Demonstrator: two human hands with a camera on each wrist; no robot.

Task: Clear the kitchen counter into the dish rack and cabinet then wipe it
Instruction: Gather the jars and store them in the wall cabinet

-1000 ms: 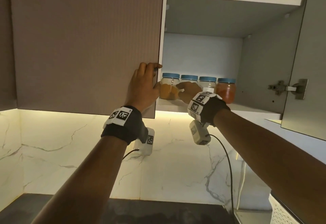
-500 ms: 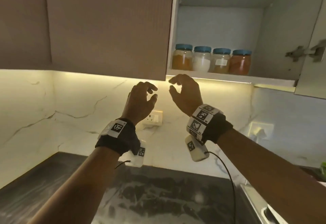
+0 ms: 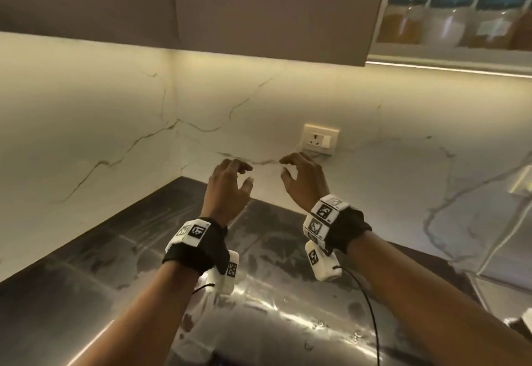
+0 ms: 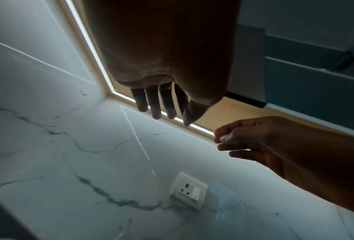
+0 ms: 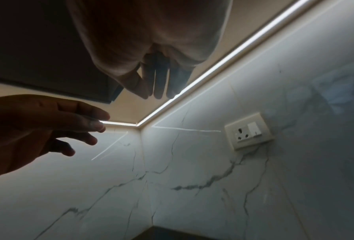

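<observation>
Both hands hover in mid-air above the dark, wet-looking counter [image 3: 121,253], holding nothing. My left hand [image 3: 230,184] has loosely curled, relaxed fingers; in the left wrist view the left hand [image 4: 161,104] points its fingers at the marble wall. My right hand [image 3: 299,175] is likewise relaxed beside it; the right hand [image 5: 159,84] shows empty in its wrist view. Up at the top right, the open cabinet [image 3: 449,54] holds several blue-lidded jars [image 3: 449,20] in a row on its lower shelf.
A closed brown cabinet door [image 3: 273,8] hangs above the hands, with a light strip under it. A white wall socket [image 3: 319,138] sits on the marble backsplash just beyond my right hand. A steel sink edge [image 3: 498,288] shows at the right.
Both hands left the cabinet door and jars and dropped from shelf height to above the counter, empty. My view tilted down and left, so the cabinet moved to the top right.
</observation>
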